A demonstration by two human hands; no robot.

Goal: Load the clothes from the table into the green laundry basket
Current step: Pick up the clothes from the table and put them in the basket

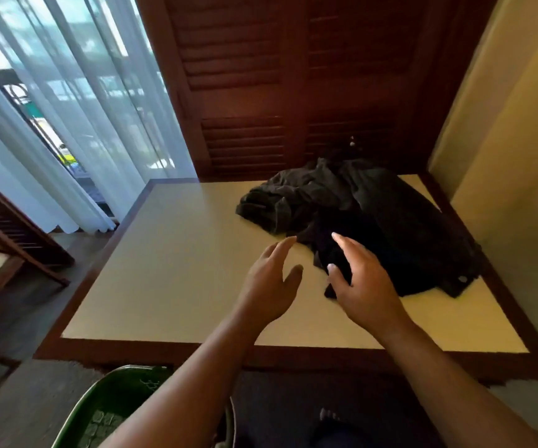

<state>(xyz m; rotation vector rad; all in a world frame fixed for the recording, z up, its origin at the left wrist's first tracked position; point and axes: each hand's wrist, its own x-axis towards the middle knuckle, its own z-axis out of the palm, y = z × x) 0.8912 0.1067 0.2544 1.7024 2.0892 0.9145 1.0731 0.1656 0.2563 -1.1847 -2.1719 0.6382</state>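
1. Nearest the camera, at 7 o'clock from both hands, the green laundry basket (106, 399) stood on the floor below the near edge of the table (170, 270). Only part of its rim showed, and we could not tell what it held.
2. The left hand (269, 286) was over bare tabletop. Its fingers (282, 250) were straight and spread, with the thumb held apart, and gripped nothing. We could not tell whether it touched the surface.
3. The right hand (364, 286) lay over the near hem of the clothes (358, 215). Its fingers (345, 244) were loosely spread with no cloth pinched. We could not tell whether they touched the cloth.
4. The clothes were one dark crumpled heap on the right half of the table. They lay at 12 to 1 o'clock from the right hand and at 1 to 2 o'clock from the left.
5. We read the heap's long axis as running from 10 o'clock (far, left) to 4 o'clock (near, right).
6. Judgement: the right hand was nearer and better placed to gather cloth. The left would have to cross toward 2 o'clock to help, and the carry would then go back toward 7 o'clock.
7. Farthest off, louvred doors (261, 92) stood at 12 o'clock and a sheer curtain (67, 124) at 10 o'clock.
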